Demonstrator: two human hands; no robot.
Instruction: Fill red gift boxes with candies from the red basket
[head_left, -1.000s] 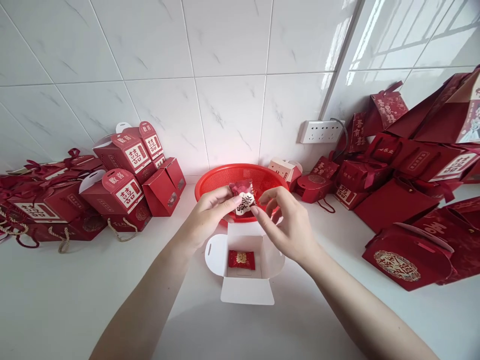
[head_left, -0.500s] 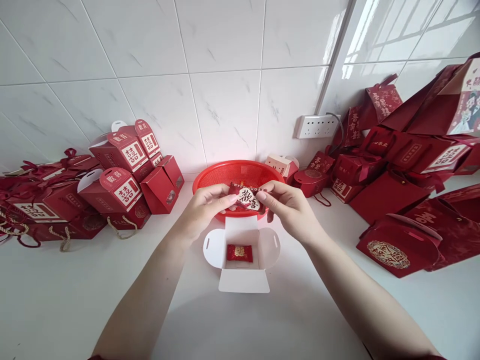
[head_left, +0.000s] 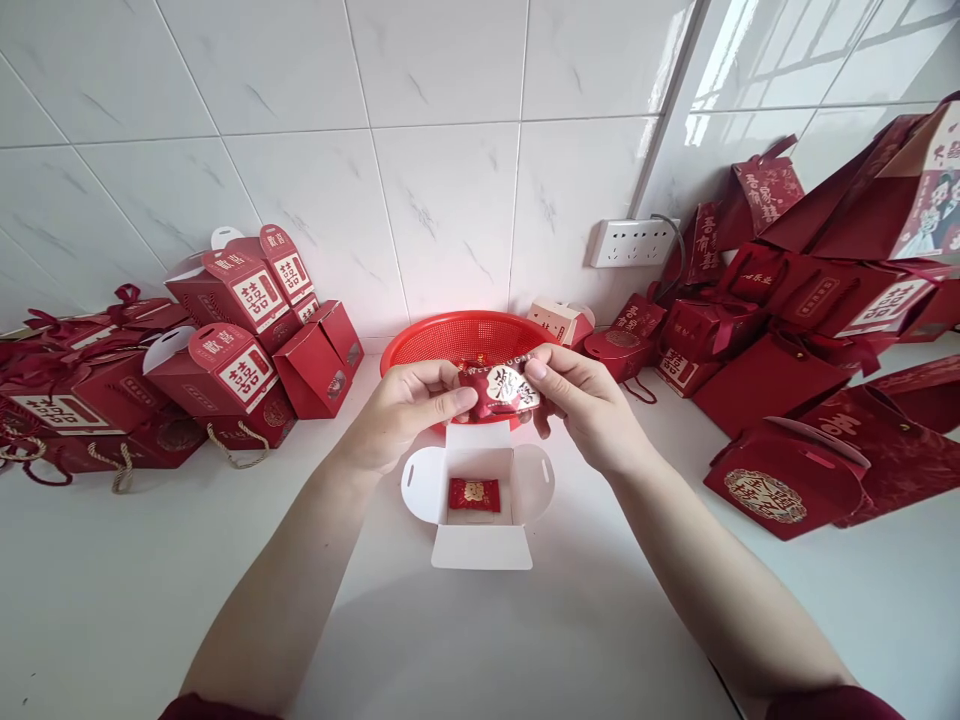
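A dark red candy packet [head_left: 501, 388] with a white label is held level between both hands, in front of the red basket. The packet's left end is pinched by my left hand [head_left: 405, 412]. My right hand [head_left: 589, 405] grips its right end between thumb and fingers. Below the hands stands an open white box [head_left: 482, 546], its flaps spread outward. Inside the box lies a smaller red packet [head_left: 474, 495] with gold print. The red perforated basket [head_left: 420, 338] is partly hidden behind the hands.
Red gift boxes [head_left: 240, 375] are stacked at the left, beside a plain red box [head_left: 319, 365]. More red boxes and bags [head_left: 780, 385] are piled at the right. A white power strip [head_left: 634, 243] is on the tiled wall, with a cable plugged in.
The packet between my hands has been tilted so that its front faces the camera more. The whole scene has shifted slightly up and left in view.
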